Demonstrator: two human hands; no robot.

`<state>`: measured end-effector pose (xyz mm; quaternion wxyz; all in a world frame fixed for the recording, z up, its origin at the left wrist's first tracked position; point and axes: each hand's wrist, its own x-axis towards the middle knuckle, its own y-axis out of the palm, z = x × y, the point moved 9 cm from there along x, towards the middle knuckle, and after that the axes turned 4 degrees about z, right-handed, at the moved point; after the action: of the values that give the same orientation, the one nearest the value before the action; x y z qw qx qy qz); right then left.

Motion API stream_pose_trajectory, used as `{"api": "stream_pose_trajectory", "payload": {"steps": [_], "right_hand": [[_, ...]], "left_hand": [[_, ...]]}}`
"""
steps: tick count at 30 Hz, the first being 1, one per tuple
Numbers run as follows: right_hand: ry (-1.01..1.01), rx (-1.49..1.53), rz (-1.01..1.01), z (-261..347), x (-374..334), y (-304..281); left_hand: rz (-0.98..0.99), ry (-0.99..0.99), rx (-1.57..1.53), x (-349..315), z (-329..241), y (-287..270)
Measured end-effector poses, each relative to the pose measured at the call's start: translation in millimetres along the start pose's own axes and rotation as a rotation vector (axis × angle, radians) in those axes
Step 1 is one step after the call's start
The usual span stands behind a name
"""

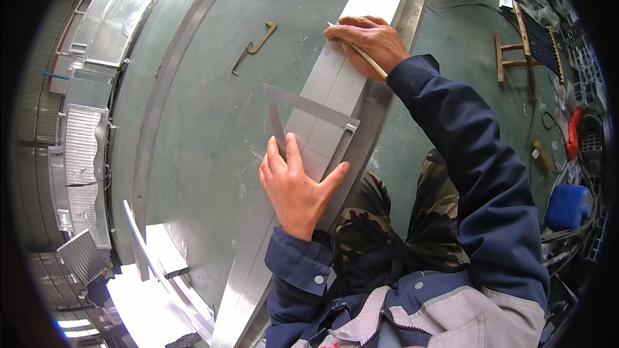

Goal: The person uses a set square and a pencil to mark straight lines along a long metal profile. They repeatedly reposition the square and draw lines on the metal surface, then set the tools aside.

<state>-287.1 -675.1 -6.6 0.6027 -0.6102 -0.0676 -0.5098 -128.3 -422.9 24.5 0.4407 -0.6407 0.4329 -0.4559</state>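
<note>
A long pale metal profile [317,84] runs diagonally away in front of me, with thin lines drawn across and along it. Across its top lies a flat metal triangle square [316,109]. My left hand [291,187] holds the square down, its fingers on one leg and the thumb near the opposite edge. Farther along, my right hand [377,45] grips a slim, light-coloured pencil [367,59]. The edge of this hand rests on the profile. One end of the pencil pokes out past the fingertips, and where its point touches is unclear.
A C-clamp [261,40] lies on the green floor [213,129] left of the profile. Beyond it runs a metal rail [169,71]. At right are a wooden rack [525,45], a blue jug [567,207], cables and plastic crates. Ribbed panels [122,22] line the far left.
</note>
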Motion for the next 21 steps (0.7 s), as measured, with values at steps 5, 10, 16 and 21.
{"api": "stream_pose_trajectory", "payload": {"steps": [5, 10, 16, 21], "right_hand": [[0.022, 0.051, 0.005, -4, -2, 5], [0.014, 0.040, -0.001, -2, 0, 3], [0.003, 0.034, -0.022, 0, 2, -2], [-0.015, 0.025, -0.037, 2, 1, -5]], "left_hand": [[-0.001, -0.001, -0.005, 1, -2, -1], [-0.004, 0.009, 0.006, 1, 0, 0], [0.000, -0.002, 0.005, 0, 0, 1], [0.004, -0.011, 0.001, 0, 1, -1]]}}
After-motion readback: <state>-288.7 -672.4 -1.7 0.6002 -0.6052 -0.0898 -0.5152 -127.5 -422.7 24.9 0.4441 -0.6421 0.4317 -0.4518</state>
